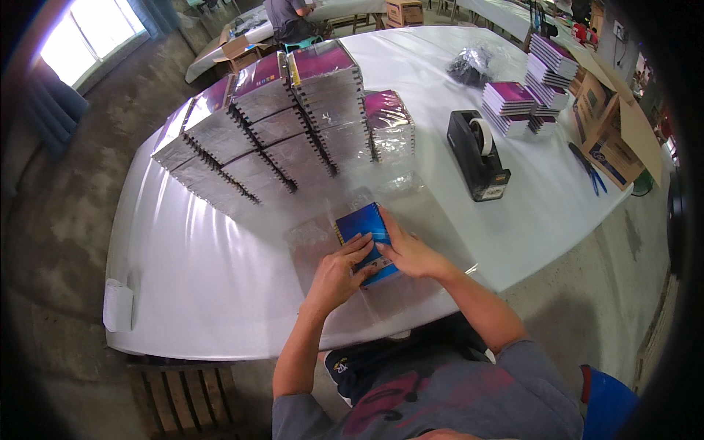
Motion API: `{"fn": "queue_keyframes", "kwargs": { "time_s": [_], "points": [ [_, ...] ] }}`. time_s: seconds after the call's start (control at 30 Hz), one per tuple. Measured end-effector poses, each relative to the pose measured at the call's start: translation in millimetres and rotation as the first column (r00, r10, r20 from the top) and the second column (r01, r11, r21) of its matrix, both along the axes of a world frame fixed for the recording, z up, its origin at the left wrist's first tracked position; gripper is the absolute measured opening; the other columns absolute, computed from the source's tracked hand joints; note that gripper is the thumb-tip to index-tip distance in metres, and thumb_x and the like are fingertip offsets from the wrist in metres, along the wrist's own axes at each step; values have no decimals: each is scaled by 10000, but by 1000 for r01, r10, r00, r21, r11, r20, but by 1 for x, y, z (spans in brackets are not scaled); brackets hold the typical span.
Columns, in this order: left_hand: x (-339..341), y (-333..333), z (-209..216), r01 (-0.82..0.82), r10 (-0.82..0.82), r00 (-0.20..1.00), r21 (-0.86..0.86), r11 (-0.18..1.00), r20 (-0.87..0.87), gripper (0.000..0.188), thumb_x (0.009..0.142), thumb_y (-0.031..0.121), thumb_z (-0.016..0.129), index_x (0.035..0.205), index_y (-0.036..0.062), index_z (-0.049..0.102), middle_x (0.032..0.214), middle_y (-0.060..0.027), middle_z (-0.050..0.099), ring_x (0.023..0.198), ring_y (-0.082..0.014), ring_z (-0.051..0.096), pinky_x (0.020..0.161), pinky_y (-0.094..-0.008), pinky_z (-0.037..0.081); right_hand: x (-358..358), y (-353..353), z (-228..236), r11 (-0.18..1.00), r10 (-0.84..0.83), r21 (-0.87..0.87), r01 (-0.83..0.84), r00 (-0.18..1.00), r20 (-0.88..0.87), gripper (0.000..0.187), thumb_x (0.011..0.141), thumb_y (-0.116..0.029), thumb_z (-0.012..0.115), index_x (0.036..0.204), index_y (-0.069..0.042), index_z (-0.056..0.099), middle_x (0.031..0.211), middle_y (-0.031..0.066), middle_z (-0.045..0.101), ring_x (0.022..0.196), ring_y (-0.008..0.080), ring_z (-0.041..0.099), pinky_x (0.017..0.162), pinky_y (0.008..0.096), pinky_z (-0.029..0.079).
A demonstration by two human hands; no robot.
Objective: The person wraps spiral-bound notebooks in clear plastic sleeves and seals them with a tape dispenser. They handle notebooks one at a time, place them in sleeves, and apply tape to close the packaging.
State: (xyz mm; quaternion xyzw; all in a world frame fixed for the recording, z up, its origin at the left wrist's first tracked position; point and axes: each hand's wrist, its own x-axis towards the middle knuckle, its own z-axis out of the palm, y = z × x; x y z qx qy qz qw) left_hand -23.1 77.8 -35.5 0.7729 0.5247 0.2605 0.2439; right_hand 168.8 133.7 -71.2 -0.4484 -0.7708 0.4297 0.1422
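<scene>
A small blue spiral-bound notebook (358, 222), perhaps a short stack of them, lies in front of me with its coil along the left edge. My left hand (339, 270) rests on its left and lower part, the fingers pressed over the cover and the thumb near the bottom edge. Along the right edge my right hand (409, 251) grips it, the thumb reaching onto the cover. Beneath the notebook is a clear plastic sheet or bag (433, 220) spread on the white table (198, 293). Whether the notebook is inside the plastic, I cannot tell.
Tall stacks of plastic-wrapped spiral notebooks (271, 110) stand at the far left. A black tape dispenser (473, 161) sits to the right. Behind it are purple notebook piles (510, 103), crumpled plastic (473, 66), blue-handled pliers (589, 170) and an open carton (609, 132). Another person (290, 16) sits beyond.
</scene>
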Motion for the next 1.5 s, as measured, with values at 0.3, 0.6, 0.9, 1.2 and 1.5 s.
{"fn": "queue_keyframes", "kwargs": {
  "time_s": [0.3, 0.6, 0.9, 1.2, 1.5],
  "points": [
    [7, -5, 0, -40, 39, 999, -119, 992, -4, 522, 803, 191, 694, 1278, 51, 531, 1399, -92, 442, 1321, -274, 377, 1078, -373, 335, 58, -70, 4, 860, -466, 424, 285, 776, 424, 672, 959, -392, 396, 1410, 80, 236, 1519, 212, 150, 1426, 323, 100, 1091, 606, 96],
    [2, -3, -3, -9, 10, 1000, -71, 997, 18, 504, 806, 224, 677, 1267, 70, 545, 1385, -74, 461, 1310, -256, 392, 1035, -373, 379, 58, -84, -47, 795, -428, 547, 263, 882, 197, 589, 899, -171, 526, 1422, -46, 285, 1400, 238, 382, 1295, 353, 400, 1079, 490, 281],
    [10, -1, 11, -30, 33, 999, -149, 988, 18, 670, 781, 147, 687, 1388, 239, 417, 1378, -52, 464, 1235, -293, 461, 1000, -433, 409, 69, 0, 12, 806, -549, -566, 170, 571, -611, 920, 725, -31, 718, 1456, -112, 167, 1164, 157, 600, 628, 115, 530, 564, 265, 454],
    [27, 20, 30, -10, -40, 958, -172, 985, -284, 766, 713, 68, 717, 1386, 271, 415, 1221, -133, 518, 1068, -383, 510, 933, -428, 432, -6, -30, 40, 987, -148, -138, 87, 834, -531, 967, 768, 100, 598, 1487, -225, 39, 1200, 188, 544, 654, 101, 519, 596, 248, 473],
    [25, 17, 19, 57, -72, 988, -105, 993, -136, 692, 693, 46, 732, 1329, 38, 457, 1248, -141, 488, 1112, -331, 516, 922, -385, 446, 22, -9, 19, 641, -673, -732, -231, 290, -680, 734, 901, -204, 537, 1450, -230, 52, 1162, 223, 549, 653, 170, 570, 551, 256, 504]
  ]
}}
